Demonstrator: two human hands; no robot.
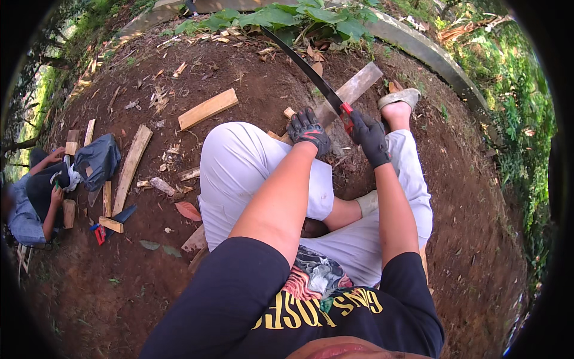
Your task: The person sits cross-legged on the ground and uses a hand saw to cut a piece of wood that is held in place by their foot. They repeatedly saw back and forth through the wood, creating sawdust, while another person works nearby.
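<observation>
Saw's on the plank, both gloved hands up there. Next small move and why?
Probably a short pull stroke. The right hand grips the red handle of the saw, whose dark blade lies across the grey plank. The left hand presses the plank's near end, and a sandalled foot rests beside it. No cut depth can be seen.

Both hands wear dark knit gloves, left hand (308, 131) and right hand (371, 139), matt cloth with a rubbery-looking coating. The saw (305, 67) has a dark, dull metal blade and a red plastic bit at the handle. The plank (348, 93) under it is rough grey weathered wood, while the offcut (208, 108) looks pale, fresh-cut. Ground (251, 84) is crumbly reddish dirt.
</observation>
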